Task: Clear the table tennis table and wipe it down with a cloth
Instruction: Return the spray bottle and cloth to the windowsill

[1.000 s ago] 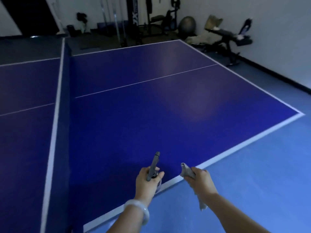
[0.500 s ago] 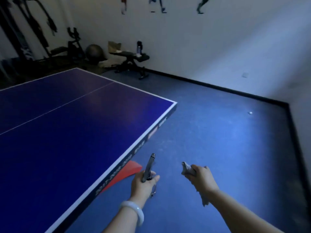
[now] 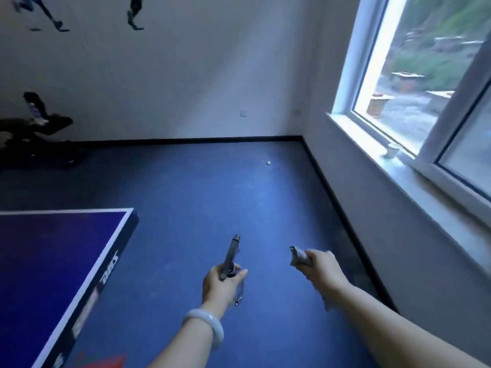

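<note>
The blue table tennis table (image 3: 39,261) shows only its near corner at the lower left, its top bare. My left hand (image 3: 221,285), a pale bangle on its wrist, grips a thin grey flat object (image 3: 230,254) seen edge-on over the floor, to the right of the table; I cannot tell what it is. My right hand (image 3: 322,266) grips a bunched grey cloth (image 3: 299,257), and one end of the cloth hangs down below the wrist. Both hands are off the table and apart from each other.
A small white ball (image 3: 268,163) lies on the blue floor near the far corner. A white cup (image 3: 392,150) stands on the window sill at the right. Dark exercise equipment (image 3: 34,134) sits against the far wall at the left.
The view has swung right, away from the table towards the room corner and window. The table has slid to the lower left. Both hands keep their holds.
</note>
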Demonstrator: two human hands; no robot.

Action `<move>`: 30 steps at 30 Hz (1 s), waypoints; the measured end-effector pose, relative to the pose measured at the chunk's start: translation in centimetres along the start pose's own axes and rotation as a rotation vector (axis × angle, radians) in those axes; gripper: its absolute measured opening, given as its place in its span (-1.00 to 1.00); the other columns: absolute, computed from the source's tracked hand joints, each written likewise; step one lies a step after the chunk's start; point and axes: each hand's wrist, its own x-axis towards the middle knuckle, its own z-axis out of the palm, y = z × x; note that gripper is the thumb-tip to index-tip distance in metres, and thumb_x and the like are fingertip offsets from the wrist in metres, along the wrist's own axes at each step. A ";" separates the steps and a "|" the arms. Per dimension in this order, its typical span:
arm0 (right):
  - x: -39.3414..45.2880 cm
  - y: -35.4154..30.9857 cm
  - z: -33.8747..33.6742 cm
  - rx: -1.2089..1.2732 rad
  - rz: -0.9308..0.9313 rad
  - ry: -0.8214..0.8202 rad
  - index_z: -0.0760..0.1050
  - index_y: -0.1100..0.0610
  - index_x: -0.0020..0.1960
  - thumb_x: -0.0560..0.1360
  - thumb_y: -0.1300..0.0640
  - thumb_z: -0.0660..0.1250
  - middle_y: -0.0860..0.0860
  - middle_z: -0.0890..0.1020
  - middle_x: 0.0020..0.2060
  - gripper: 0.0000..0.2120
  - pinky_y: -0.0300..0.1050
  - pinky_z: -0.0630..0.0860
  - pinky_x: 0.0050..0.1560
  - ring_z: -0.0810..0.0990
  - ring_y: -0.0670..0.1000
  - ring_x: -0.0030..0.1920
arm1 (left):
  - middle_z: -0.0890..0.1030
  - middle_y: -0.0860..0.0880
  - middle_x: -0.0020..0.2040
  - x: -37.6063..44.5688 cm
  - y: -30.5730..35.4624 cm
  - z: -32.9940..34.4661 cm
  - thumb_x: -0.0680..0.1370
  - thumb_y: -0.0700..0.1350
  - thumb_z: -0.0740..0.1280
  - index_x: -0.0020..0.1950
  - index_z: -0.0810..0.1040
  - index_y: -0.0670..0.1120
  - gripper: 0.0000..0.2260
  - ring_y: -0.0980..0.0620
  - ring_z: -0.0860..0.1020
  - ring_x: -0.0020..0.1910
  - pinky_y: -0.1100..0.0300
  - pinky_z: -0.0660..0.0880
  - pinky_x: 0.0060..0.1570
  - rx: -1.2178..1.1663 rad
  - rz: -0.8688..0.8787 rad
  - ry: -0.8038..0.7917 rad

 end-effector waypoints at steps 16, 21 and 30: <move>12.5 16.1 -15.0 0.210 0.525 0.391 0.49 0.01 -0.28 0.46 0.04 0.39 0.14 0.59 -0.21 -0.83 -0.19 0.41 -0.33 0.53 0.05 -0.22 | 0.56 -0.02 -0.43 15.9 15.1 28.4 0.44 -0.12 0.49 -0.15 0.62 -0.07 -0.92 0.10 0.48 -0.55 0.33 0.37 -0.58 0.271 0.219 -0.560; 16.3 22.8 -21.1 0.240 0.587 0.431 0.41 0.00 -0.36 0.44 0.08 0.43 0.09 0.59 -0.30 -0.73 -0.20 0.40 -0.33 0.52 0.06 -0.23 | 0.62 -0.05 -0.32 17.3 18.4 38.2 0.43 -0.12 0.51 -0.15 0.63 -0.06 -0.92 -0.04 0.56 -0.34 0.22 0.48 -0.46 0.270 0.220 -0.634; 20.4 32.6 -28.1 0.284 0.739 0.494 0.38 0.02 -0.36 0.44 0.07 0.45 0.09 0.61 -0.32 -0.70 -0.05 0.50 -0.21 0.55 0.10 -0.20 | 0.66 0.10 -0.32 20.1 21.4 52.4 0.40 -0.07 0.54 -0.19 0.65 -0.03 -0.90 0.27 0.56 -0.36 0.37 0.41 -0.34 0.424 0.306 -0.740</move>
